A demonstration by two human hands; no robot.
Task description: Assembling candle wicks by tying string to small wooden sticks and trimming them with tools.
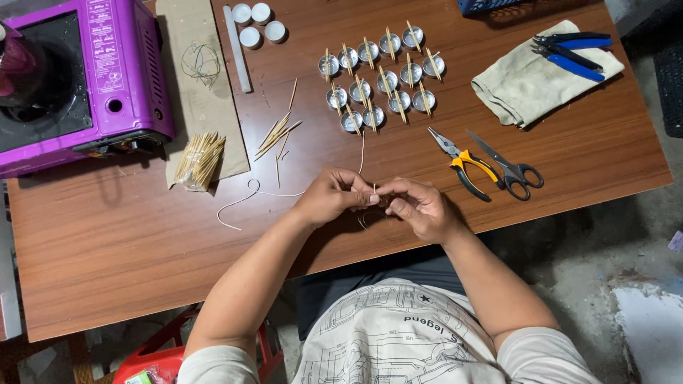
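Note:
My left hand (329, 195) and my right hand (418, 208) meet near the front edge of the brown wooden table (107, 242). Between their fingertips they pinch a short wooden stick (374, 190) with a thin white string (250, 193) that trails left across the table. Beyond the hands stand several small round metal cups (380, 80), each with sticks laid across its rim. Loose sticks (279, 134) lie to the left of the cups.
A purple portable gas stove (85, 78) fills the back left corner. Beside it lie cardboard (203, 92) with a stick bundle (199, 161), white tealights (256, 25), and a white rod (237, 50). Yellow-handled pliers (462, 165), scissors (509, 169), and blue cutters (573, 53) on a cloth (526, 89) sit right.

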